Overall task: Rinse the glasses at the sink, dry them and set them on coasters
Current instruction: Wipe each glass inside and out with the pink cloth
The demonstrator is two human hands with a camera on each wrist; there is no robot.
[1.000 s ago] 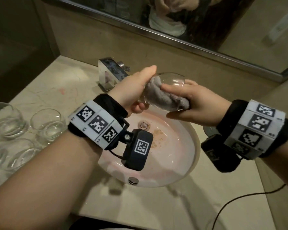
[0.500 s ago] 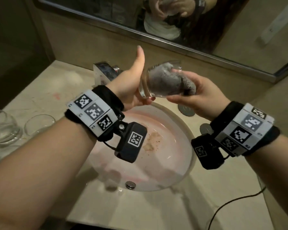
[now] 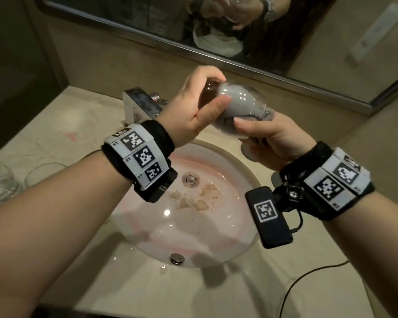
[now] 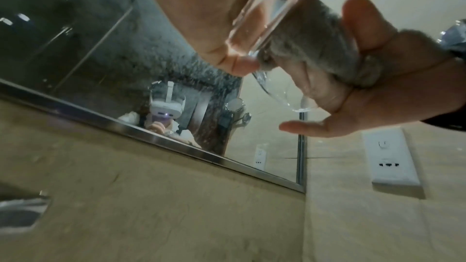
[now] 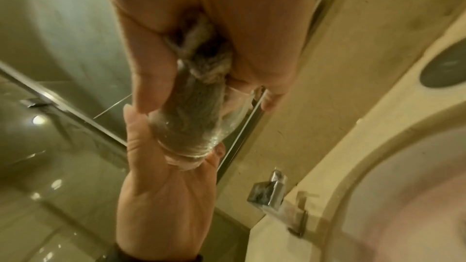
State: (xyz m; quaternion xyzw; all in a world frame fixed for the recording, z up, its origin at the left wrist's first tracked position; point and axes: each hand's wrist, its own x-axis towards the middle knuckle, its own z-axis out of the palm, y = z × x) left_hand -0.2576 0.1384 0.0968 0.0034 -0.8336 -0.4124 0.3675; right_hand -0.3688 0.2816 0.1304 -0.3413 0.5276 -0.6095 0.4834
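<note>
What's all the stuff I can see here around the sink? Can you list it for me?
held glass: one, clear, lying sideways above the sink, between both hands
cloth: one, grey, stuffed inside the held glass
other glasses: at least two, clear, on the counter at the far left edge
sink: one, white with pinkish staining and brown bits near the drain, set in the counter
faucet: one, chrome, behind the sink
counter: one, beige stone
mirror: one, metal-framed, on the wall behind
wall socket: one, white, right wall
cable: one, black, on the counter at right
left hand: grips the glass's base end
right hand: holds the cloth at the glass's mouth
</note>
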